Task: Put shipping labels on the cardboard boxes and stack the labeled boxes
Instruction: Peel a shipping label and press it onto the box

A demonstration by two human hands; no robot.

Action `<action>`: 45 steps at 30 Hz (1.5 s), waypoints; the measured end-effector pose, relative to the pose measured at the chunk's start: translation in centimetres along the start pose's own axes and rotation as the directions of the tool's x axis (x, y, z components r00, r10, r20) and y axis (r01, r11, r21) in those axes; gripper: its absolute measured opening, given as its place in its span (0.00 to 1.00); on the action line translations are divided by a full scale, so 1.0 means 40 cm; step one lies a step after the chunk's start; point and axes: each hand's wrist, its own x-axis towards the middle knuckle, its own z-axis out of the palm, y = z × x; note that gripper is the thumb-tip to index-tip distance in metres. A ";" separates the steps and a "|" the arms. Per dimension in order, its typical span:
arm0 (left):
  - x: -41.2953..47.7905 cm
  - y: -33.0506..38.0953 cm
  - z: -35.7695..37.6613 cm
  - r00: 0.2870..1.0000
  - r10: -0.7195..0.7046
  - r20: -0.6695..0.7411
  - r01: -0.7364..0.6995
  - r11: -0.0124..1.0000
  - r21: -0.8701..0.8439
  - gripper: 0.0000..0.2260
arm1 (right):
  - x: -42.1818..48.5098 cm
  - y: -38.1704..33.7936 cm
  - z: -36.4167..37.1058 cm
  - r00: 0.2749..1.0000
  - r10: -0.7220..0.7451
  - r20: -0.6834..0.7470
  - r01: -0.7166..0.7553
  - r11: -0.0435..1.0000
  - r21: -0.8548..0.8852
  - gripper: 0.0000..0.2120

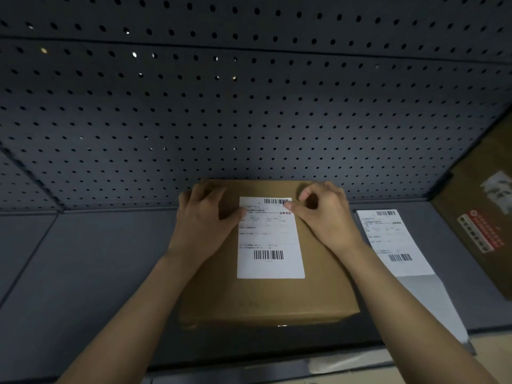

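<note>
We have the white printed shipping label [270, 239] lying flat on top of the brown cardboard box [318, 273], which sits on the dark grey surface [97, 273] against the pegboard. Our left hand [205, 217] rests released on the lid with its thumb on the label's upper left edge, while the right hand [327, 214] has its fingers [313, 189] curled at the upper right corner, pinching it or not we cannot tell. To seat it well, we should probably press from the top edge downward, smoothing out bubbles and keeping the edges square.
</note>
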 end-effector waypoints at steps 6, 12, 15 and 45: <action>0.025 0.009 0.003 0.997 -0.048 -0.061 0.049 0.999 0.006 0.24 | 0.047 0.017 0.023 0.998 0.024 -0.053 -0.021 0.998 0.066 0.15; 0.032 0.021 -0.007 0.994 -0.094 -0.060 0.094 0.996 0.001 0.21 | 0.046 0.021 0.026 0.998 0.003 -0.063 -0.004 1.000 -0.015 0.13; 0.022 0.019 -0.018 0.998 -0.059 -0.027 0.058 0.998 -0.024 0.20 | 0.013 0.008 0.013 0.996 -0.064 -0.062 0.058 0.993 -0.106 0.10; -0.137 -0.070 -0.019 0.956 -0.168 0.240 0.286 0.714 -0.639 0.28 | -0.018 -0.090 0.037 0.674 -0.235 0.701 0.557 0.785 -0.272 0.44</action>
